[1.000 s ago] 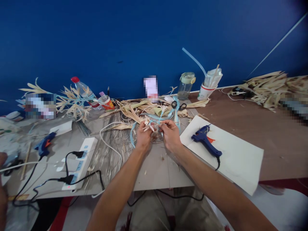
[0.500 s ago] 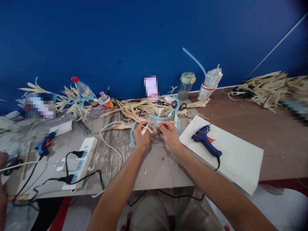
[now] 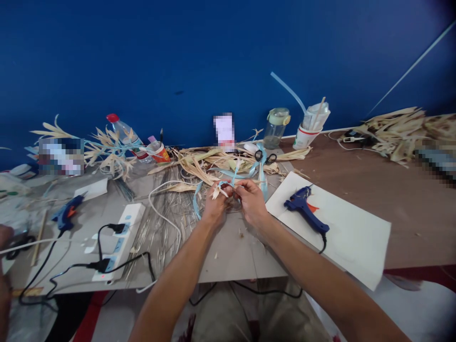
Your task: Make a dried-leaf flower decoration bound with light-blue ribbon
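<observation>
My left hand (image 3: pixel 214 206) is closed around a small dried corn husk flower (image 3: pixel 218 190), whose pale petals stick out over the fingers. Close beside it, my right hand (image 3: pixel 252 203) pinches the light blue wrapped stem (image 3: pixel 233 177) joined to the flower. A second pale tip rises from that stem, pointing at the wall. Just behind the hands lies a heap of dry corn husks (image 3: pixel 199 164). Loops of blue ribbon (image 3: pixel 197 202) and black-handled scissors (image 3: pixel 265 156) rest on or near it. The fingertips partly hide the stem.
A blue glue gun (image 3: pixel 305 209) lies on a white board (image 3: pixel 351 237) at right; another glue gun (image 3: pixel 66 213) is at left by a power strip (image 3: pixel 123 237). Thin wires (image 3: pixel 162 223) cover the table. A jar (image 3: pixel 276 128) and a paper cup (image 3: pixel 304 137) stand behind. Someone's arm shows far left.
My hands drew slightly apart, then came back together. The flower in my left hand tilted down toward me, and the blue stem between the hands turned more upright.
</observation>
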Demonstrator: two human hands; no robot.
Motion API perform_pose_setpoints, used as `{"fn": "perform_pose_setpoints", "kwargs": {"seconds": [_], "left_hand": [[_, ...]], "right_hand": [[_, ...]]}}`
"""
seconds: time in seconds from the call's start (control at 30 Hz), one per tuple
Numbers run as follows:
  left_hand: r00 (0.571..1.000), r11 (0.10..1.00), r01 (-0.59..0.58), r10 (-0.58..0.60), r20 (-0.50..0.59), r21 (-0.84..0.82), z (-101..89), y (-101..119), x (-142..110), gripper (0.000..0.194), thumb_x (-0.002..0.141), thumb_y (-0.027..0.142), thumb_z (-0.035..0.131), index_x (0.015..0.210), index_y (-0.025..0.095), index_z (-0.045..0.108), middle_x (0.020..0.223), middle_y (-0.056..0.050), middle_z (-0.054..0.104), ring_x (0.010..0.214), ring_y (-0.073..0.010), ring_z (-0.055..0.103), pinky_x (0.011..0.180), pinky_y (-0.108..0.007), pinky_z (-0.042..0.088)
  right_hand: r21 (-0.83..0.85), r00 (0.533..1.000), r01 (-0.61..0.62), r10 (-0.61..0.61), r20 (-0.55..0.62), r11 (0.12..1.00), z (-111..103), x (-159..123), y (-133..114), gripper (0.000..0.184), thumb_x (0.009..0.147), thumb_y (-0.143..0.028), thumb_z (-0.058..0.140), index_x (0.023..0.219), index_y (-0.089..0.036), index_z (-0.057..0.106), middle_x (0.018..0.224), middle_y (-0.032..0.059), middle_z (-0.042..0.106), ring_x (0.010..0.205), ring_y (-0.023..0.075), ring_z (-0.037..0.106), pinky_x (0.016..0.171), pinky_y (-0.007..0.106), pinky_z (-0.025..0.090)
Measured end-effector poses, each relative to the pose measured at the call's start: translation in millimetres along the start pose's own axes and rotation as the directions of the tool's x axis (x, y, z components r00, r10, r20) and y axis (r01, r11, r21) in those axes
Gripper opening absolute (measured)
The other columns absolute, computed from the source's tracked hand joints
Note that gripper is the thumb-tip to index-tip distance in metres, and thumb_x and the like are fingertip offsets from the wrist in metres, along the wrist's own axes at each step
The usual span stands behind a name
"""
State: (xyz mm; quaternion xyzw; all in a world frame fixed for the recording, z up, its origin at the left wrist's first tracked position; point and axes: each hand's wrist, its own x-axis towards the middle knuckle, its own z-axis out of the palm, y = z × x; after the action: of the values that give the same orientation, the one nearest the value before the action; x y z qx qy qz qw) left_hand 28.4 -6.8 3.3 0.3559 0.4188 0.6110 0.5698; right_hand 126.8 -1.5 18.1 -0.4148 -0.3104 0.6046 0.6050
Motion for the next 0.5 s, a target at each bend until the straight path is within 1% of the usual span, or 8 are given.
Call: {"fn": "perform_pose_setpoints", "kwargs": {"seconds": [0.1, 0.17, 0.23, 0.27, 0.33, 0.43, 0.5], "left_hand": [[0.996, 0.997, 0.06, -0.056, 0.069, -0.053, -2.4, 5.2, 0.3, 0.029, 0.065, 0.029, 0.073, 0.09, 0.019, 0.065, 0.072, 0.001, 0.061, 0.061, -0.0105, 0.055, 0.056, -0.024, 0.04], [0.985, 0.989, 0.136, -0.128, 0.111, -0.064, -3.8, 10.3, 0.1, 0.033, 0.063, 0.03, 0.075, 0.091, 0.017, 0.065, 0.068, 0.001, 0.06, 0.056, -0.0104, 0.052, 0.051, -0.024, 0.037], [0.975, 0.979, 0.19, -0.18, 0.132, -0.067, -4.3, 14.7, -0.5, 0.036, 0.06, 0.03, 0.076, 0.091, 0.015, 0.066, 0.064, 0.0, 0.059, 0.053, -0.0105, 0.051, 0.05, -0.024, 0.036], [0.973, 0.978, 0.197, -0.186, 0.135, -0.074, -4.3, 16.0, -0.8, 0.036, 0.059, 0.03, 0.077, 0.09, 0.015, 0.067, 0.064, 0.0, 0.06, 0.054, -0.0108, 0.051, 0.052, -0.025, 0.037], [0.975, 0.977, 0.185, -0.169, 0.145, -0.103, -3.7, 16.5, -1.4, 0.033, 0.058, 0.027, 0.078, 0.087, 0.015, 0.067, 0.068, -0.001, 0.062, 0.058, -0.0114, 0.054, 0.056, -0.025, 0.04], [0.976, 0.973, 0.165, -0.138, 0.167, -0.161, -1.9, 14.2, -1.9, 0.029, 0.058, 0.023, 0.079, 0.085, 0.018, 0.068, 0.078, 0.0, 0.066, 0.066, -0.0108, 0.057, 0.062, -0.024, 0.042], [0.976, 0.969, 0.173, -0.144, 0.166, -0.176, -0.5, 13.1, -1.9, 0.026, 0.059, 0.023, 0.078, 0.083, 0.018, 0.068, 0.077, 0.0, 0.066, 0.066, -0.0099, 0.057, 0.062, -0.024, 0.042]], "right_hand": [[0.035, 0.995, -0.079, 0.077, 0.058, 0.996, 1.5, -2.7, -1.1, 0.011, 0.056, -0.02, 0.065, 0.063, -0.019, 0.057, 0.055, -0.0065, 0.053, 0.051, 0.0079, 0.044, 0.051, 0.023, 0.033], [0.055, 0.989, -0.12, 0.115, 0.097, 0.991, 2.2, -4.1, -2.0, 0.012, 0.055, -0.02, 0.066, 0.061, -0.019, 0.056, 0.055, -0.0063, 0.053, 0.05, 0.0073, 0.044, 0.051, 0.023, 0.033], [0.067, 0.984, -0.138, 0.129, 0.122, 0.988, 2.2, -4.8, -3.0, 0.013, 0.054, -0.02, 0.067, 0.059, -0.019, 0.055, 0.054, -0.0064, 0.053, 0.05, 0.0068, 0.043, 0.052, 0.022, 0.033], [0.071, 0.983, -0.142, 0.133, 0.124, 0.987, 2.0, -4.8, -3.3, 0.013, 0.054, -0.021, 0.067, 0.059, -0.019, 0.055, 0.054, -0.0065, 0.052, 0.05, 0.0068, 0.043, 0.052, 0.022, 0.033], [0.075, 0.987, -0.133, 0.125, 0.105, 0.988, 1.4, -4.2, -3.4, 0.013, 0.055, -0.021, 0.067, 0.06, -0.019, 0.055, 0.055, -0.0065, 0.053, 0.05, 0.007, 0.043, 0.051, 0.023, 0.033], [0.051, 0.996, -0.07, 0.068, 0.058, 0.996, 0.6, -2.6, -1.6, 0.013, 0.055, -0.021, 0.067, 0.062, -0.019, 0.057, 0.061, -0.0055, 0.058, 0.051, 0.0073, 0.043, 0.052, 0.023, 0.034], [0.027, 0.998, -0.04, 0.038, 0.049, 0.999, 0.4, -1.9, 0.7, 0.012, 0.056, -0.021, 0.067, 0.063, -0.02, 0.058, 0.064, -0.0046, 0.061, 0.052, 0.0078, 0.044, 0.053, 0.023, 0.036]]}}
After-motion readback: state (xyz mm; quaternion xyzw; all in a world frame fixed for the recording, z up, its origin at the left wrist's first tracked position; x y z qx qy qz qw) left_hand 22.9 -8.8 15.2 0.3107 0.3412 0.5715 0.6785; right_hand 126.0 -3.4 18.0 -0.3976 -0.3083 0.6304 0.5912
